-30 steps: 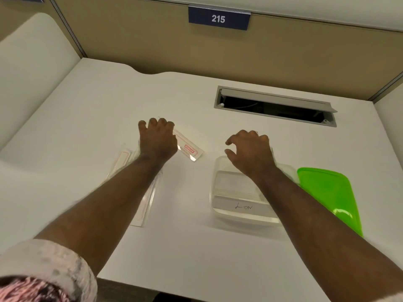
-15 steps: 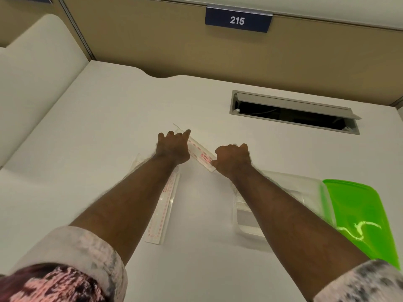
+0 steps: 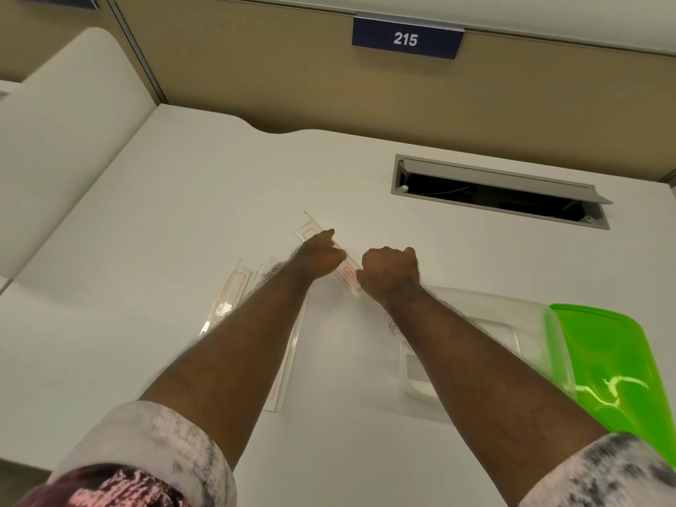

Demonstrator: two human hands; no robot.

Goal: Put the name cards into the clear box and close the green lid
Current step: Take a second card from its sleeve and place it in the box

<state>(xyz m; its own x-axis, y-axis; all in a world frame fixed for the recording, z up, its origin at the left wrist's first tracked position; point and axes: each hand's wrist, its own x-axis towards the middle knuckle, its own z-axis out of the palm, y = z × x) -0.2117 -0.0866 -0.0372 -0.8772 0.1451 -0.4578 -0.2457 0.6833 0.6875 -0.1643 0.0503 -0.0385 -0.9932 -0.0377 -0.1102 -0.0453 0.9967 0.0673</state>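
A long clear name card with red print (image 3: 347, 274) lies slanted on the white desk between my hands. My left hand (image 3: 320, 256) is closed over its upper half, and my right hand (image 3: 389, 270) grips its lower end. Two or three more clear name cards (image 3: 228, 292) lie side by side under my left forearm. The clear box (image 3: 512, 323) stands open to the right, largely hidden by my right forearm. The green lid (image 3: 614, 364) lies flat against the box's right side.
A grey cable slot (image 3: 501, 192) with its flap raised is cut into the desk behind the box. A beige partition with a blue "215" sign (image 3: 405, 38) closes off the back. A white side panel (image 3: 66, 122) rises at the left.
My right hand left the box and came left onto the slanted card's lower end. My left hand shifted up along the same card. The view tilted so the box sits lower right.
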